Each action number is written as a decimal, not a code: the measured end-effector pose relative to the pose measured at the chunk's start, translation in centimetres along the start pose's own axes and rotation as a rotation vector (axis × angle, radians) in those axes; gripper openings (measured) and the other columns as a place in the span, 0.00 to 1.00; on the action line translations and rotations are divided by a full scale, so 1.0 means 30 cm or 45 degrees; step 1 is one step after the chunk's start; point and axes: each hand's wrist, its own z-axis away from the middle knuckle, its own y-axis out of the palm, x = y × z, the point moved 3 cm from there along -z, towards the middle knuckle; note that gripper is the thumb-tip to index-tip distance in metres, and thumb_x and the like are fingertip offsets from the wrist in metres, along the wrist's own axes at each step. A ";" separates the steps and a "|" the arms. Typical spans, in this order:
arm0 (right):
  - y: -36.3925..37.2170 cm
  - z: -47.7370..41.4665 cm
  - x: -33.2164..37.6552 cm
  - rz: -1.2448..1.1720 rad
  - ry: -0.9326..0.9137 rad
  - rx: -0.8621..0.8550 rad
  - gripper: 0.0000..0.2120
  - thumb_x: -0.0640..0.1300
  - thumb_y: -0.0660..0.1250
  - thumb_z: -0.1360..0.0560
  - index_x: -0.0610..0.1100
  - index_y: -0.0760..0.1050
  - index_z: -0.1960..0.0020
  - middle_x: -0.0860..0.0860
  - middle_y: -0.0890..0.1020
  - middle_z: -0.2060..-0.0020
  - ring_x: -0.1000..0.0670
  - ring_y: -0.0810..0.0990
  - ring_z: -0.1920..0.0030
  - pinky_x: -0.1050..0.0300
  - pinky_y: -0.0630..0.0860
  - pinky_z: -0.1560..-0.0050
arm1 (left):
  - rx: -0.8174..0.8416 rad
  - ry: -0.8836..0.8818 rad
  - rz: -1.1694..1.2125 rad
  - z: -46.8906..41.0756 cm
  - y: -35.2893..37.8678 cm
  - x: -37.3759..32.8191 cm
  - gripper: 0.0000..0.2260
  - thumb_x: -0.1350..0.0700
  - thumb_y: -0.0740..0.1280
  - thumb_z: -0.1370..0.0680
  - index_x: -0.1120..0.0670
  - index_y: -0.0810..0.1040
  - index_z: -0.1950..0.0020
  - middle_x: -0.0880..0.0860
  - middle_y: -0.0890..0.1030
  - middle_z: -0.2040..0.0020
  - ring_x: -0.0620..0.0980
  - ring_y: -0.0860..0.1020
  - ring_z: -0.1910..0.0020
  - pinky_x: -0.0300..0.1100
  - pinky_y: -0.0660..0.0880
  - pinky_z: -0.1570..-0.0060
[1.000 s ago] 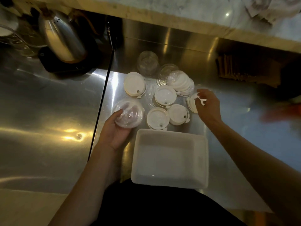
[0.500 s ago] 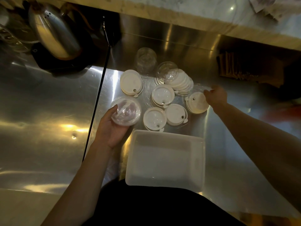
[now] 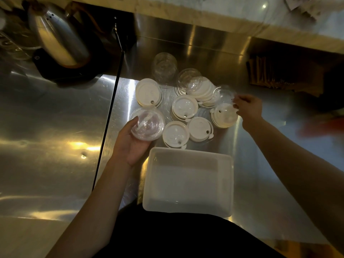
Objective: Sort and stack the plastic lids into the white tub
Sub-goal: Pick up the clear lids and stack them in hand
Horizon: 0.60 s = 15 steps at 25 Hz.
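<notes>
At the left side of the lid group, the left hand (image 3: 130, 144) grips a stack of clear domed plastic lids (image 3: 148, 125), with the thumb curled over the near rim. On the right side, the right hand (image 3: 248, 108) pinches the rim of a single clear round lid (image 3: 224, 94) with its fingertips; this part is a little blurred. Both hands are over a shiny stainless steel counter (image 3: 55, 118), below a pale marble ledge (image 3: 204, 8), in dim warm light.

The rectangular white plastic tub (image 3: 186, 185) stands close to the person, between the two forearms and just beside the left hand; its floor shows bare. Beyond the tub, five round white plastic lids (image 3: 184, 107) lie flat, and a fanned row of white lids (image 3: 202, 90) overlaps behind them. Farther back stands a stack of clear cups (image 3: 163, 67). A steel kettle (image 3: 59, 38) sits on a black base (image 3: 61, 73) at the far left, and a thin black cable (image 3: 109, 118) runs across the counter.
</notes>
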 end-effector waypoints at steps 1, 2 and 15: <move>0.005 0.039 0.023 -0.054 -0.010 0.033 0.08 0.38 0.67 0.24 0.42 0.81 0.46 0.46 0.84 0.54 0.54 0.79 0.63 0.61 0.75 0.62 | -0.008 -0.008 0.001 0.004 0.010 0.005 0.35 0.56 0.72 0.30 0.58 0.66 0.24 0.64 0.71 0.28 0.61 0.71 0.29 0.58 0.63 0.27; 0.013 0.082 0.047 -0.103 -0.031 0.080 0.07 0.38 0.67 0.24 0.43 0.80 0.46 0.47 0.83 0.56 0.54 0.79 0.63 0.61 0.74 0.62 | -0.011 -0.018 0.001 0.007 0.018 0.013 0.32 0.55 0.69 0.28 0.58 0.67 0.24 0.64 0.71 0.28 0.61 0.71 0.29 0.57 0.64 0.27; 0.239 0.511 0.110 -0.065 -0.322 0.458 0.05 0.38 0.70 0.26 0.42 0.81 0.50 0.48 0.85 0.56 0.53 0.84 0.54 0.63 0.79 0.52 | 0.111 0.018 -0.145 0.072 0.065 0.037 0.33 0.59 0.84 0.46 0.58 0.82 0.42 0.62 0.84 0.45 0.60 0.84 0.49 0.60 0.76 0.42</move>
